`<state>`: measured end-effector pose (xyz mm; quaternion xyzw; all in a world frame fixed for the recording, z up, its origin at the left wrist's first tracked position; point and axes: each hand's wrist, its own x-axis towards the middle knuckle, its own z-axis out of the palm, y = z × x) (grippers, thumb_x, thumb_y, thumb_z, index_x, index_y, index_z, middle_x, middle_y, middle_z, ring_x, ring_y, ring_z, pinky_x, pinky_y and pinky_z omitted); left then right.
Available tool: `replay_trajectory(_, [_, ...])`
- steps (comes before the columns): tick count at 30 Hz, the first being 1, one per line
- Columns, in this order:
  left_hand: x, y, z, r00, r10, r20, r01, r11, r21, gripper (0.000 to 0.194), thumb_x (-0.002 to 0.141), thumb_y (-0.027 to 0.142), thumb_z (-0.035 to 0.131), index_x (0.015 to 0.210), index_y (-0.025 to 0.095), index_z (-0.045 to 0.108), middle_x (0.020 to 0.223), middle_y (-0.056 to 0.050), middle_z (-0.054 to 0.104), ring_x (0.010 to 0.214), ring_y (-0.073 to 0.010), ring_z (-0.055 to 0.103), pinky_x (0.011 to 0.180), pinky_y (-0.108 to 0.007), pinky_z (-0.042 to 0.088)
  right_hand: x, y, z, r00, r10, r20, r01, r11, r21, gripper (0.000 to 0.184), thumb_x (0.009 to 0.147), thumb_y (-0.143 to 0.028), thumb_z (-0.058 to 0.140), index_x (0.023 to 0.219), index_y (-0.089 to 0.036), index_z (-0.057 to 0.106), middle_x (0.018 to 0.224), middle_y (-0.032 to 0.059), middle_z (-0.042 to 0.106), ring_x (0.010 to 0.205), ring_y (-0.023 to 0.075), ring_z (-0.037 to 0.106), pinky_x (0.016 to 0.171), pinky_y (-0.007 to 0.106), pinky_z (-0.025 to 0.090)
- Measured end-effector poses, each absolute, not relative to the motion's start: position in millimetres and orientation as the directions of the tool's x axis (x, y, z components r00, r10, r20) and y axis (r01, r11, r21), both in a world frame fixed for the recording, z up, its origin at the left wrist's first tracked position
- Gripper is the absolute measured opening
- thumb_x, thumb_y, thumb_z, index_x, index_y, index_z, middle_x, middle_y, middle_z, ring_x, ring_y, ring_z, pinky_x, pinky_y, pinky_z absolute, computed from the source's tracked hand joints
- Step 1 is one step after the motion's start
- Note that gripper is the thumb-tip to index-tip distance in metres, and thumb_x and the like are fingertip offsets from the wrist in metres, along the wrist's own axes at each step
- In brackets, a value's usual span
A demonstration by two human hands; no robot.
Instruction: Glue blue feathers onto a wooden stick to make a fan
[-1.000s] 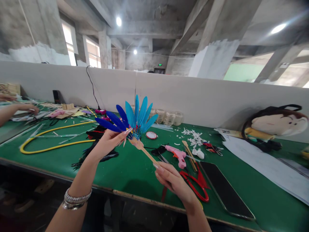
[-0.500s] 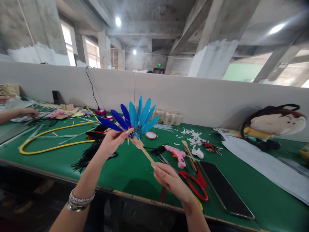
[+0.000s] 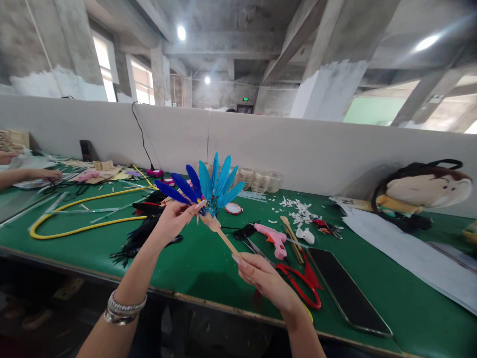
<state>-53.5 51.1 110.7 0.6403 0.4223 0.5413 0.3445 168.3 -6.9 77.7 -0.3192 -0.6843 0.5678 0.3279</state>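
Observation:
A feather fan (image 3: 222, 186) is held up over the table, its dark blue feathers on the left and light blue ones in the middle and right. My left hand (image 3: 172, 223), wearing bracelets at the wrist, pinches the fan at the base of the dark blue feathers. The fingers of my right hand (image 3: 265, 277) close round the lower end of its wooden handle (image 3: 228, 242). Below and right of the fan lie a pink glue gun (image 3: 274, 239) and red-handled scissors (image 3: 298, 286), partly behind my right hand. Black feathers (image 3: 137, 238) lie beside my left forearm.
A phone (image 3: 346, 291) and white paper sheets (image 3: 406, 258) lie on the right. Glass jars (image 3: 261, 181) stand by the partition (image 3: 316, 154). A yellow tube (image 3: 89, 199) loops at left, near another person's hand (image 3: 48, 174). A doll-faced bag (image 3: 421, 191) sits at far right.
The fan's feather tips have dipped slightly, and the dark blue ones have shifted a little to the right. Both hands keep their hold.

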Motion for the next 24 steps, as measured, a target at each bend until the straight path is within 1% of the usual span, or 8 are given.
replay_trajectory(4, [-51.3,51.2,109.3,0.049,0.913,0.405,0.147,-0.408,0.901,0.041,0.067,0.051,0.057,0.06,0.011,0.063,0.044,0.006,0.026,0.042,-0.0051,0.019,0.039,-0.021,0.012,169.0,-8.1,79.2,-0.577,0.813,0.085,0.091,0.167,-0.982,0.036,0.083,-0.044,0.041,0.06,-0.018,0.033,0.055,-0.0065,0.023,0.049,0.0057,0.019,0.045,0.025,0.015])
replay_trajectory(7, [-48.6,51.7,107.5,0.034,0.914,0.405,0.095,-0.407,0.909,0.042,0.065,0.052,0.059,0.06,0.011,0.061,0.043,0.006,0.028,0.041,-0.0047,0.02,0.039,-0.021,0.012,169.0,-8.5,79.4,-0.572,0.816,0.084,0.097,0.17,-0.981,0.036,0.083,-0.044,0.041,0.06,-0.018,0.033,0.055,-0.0065,0.023,0.049,0.0058,0.019,0.045,0.025,0.015])
replay_trajectory(12, [-47.3,51.7,107.7,0.01,0.923,0.385,0.058,-0.384,0.921,0.043,0.062,0.053,0.06,0.064,0.01,0.063,0.043,0.007,0.029,0.041,-0.0043,0.019,0.039,-0.021,0.011,167.5,-8.4,76.2,-0.56,0.826,0.067,0.076,0.132,-0.988,0.036,0.082,-0.044,0.044,0.06,-0.018,0.034,0.055,-0.0063,0.024,0.05,0.0058,0.02,0.046,0.025,0.014])
replay_trajectory(15, [-49.4,50.3,110.4,0.029,0.93,0.366,0.067,-0.367,0.928,0.043,0.061,0.052,0.061,0.067,0.009,0.065,0.043,0.007,0.028,0.041,-0.0043,0.018,0.039,-0.021,0.01,166.5,-7.9,73.7,-0.542,0.838,0.054,0.046,0.094,-0.995,0.036,0.08,-0.045,0.047,0.06,-0.018,0.036,0.055,-0.0062,0.024,0.05,0.0058,0.021,0.045,0.025,0.014])
replay_trajectory(19, [-53.5,50.7,110.7,0.052,0.944,0.326,0.09,-0.329,0.94,0.044,0.059,0.053,0.062,0.066,0.01,0.065,0.043,0.006,0.032,0.041,-0.0041,0.021,0.039,-0.02,0.012,166.5,-6.3,72.3,-0.52,0.853,0.043,0.01,0.056,-0.998,0.035,0.077,-0.046,0.051,0.061,-0.017,0.04,0.054,-0.0068,0.023,0.049,0.0053,0.02,0.045,0.024,0.013])
replay_trajectory(24, [-56.1,57.1,106.9,0.1,0.955,0.279,0.072,-0.286,0.955,0.043,0.063,0.053,0.059,0.068,0.01,0.062,0.043,0.007,0.031,0.04,-0.0037,0.022,0.039,-0.02,0.012,168.4,-4.5,70.6,-0.519,0.855,-0.002,0.029,0.016,-0.999,0.034,0.075,-0.049,0.052,0.066,-0.016,0.048,0.053,-0.0072,0.024,0.047,0.0047,0.021,0.044,0.023,0.014])
